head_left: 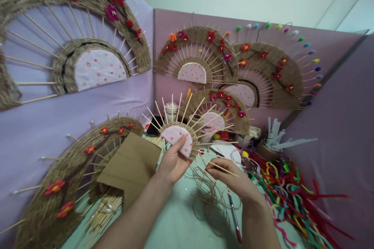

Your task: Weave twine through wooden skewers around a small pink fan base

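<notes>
My left hand (172, 161) grips a small half-round fan piece (179, 135) with a pink spotted centre, a narrow band of woven jute and bare wooden skewers fanning out. It is held upright above the table. My right hand (230, 179) sits just right of it, fingers curled among the lower skewers and pinching jute twine (206, 190). The twine trails in loose loops on the pale green table (178, 225).
Finished jute fans with felt flowers lean on the purple walls: one large at left (58, 186), others at the back (198, 52). A brown cardboard sheet (130, 167), loose skewers (102, 214), a red pen (235, 218) and a heap of coloured pipe cleaners (289, 198) lie around.
</notes>
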A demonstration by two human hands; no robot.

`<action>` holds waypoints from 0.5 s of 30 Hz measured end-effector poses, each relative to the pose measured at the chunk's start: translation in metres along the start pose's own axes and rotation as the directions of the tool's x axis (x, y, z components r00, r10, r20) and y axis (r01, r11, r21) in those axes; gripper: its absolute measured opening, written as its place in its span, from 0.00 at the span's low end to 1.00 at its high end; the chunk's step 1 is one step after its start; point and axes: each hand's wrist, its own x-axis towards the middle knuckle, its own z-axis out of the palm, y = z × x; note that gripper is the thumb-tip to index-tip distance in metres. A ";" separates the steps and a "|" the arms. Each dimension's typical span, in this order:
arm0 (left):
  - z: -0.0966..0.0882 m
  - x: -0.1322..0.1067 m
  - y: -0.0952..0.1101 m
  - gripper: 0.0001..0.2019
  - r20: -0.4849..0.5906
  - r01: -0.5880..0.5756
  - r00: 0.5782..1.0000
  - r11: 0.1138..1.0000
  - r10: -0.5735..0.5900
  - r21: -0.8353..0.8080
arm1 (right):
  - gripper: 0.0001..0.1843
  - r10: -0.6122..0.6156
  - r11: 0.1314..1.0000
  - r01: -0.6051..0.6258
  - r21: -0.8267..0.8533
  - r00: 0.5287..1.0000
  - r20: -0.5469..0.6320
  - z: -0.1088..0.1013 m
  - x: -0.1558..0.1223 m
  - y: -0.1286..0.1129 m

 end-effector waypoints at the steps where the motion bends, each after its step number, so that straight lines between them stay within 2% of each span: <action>1: -0.001 0.000 0.001 0.05 0.004 -0.016 1.000 1.000 0.016 0.017 | 0.15 0.008 1.000 -0.008 0.005 0.999 -0.032 -0.004 -0.002 0.002; 5: -0.004 0.003 0.005 0.06 0.041 -0.096 0.995 0.987 0.091 0.130 | 0.15 0.042 0.997 -0.027 0.074 0.976 -0.213 -0.022 -0.012 0.013; 9: -0.007 0.005 0.007 0.09 0.064 -0.174 0.984 0.959 0.164 0.225 | 0.16 -0.009 0.984 0.078 0.163 0.922 -0.387 -0.029 -0.018 0.016; 11: -0.007 0.005 0.008 0.09 0.062 -0.211 0.977 0.954 0.202 0.215 | 0.16 -0.030 0.979 0.110 0.170 0.909 -0.417 -0.028 -0.020 0.014; 15: -0.002 0.003 0.008 0.09 0.008 -0.257 0.966 0.959 0.258 0.121 | 0.15 -0.051 0.992 0.090 0.086 0.925 -0.377 -0.025 -0.021 0.008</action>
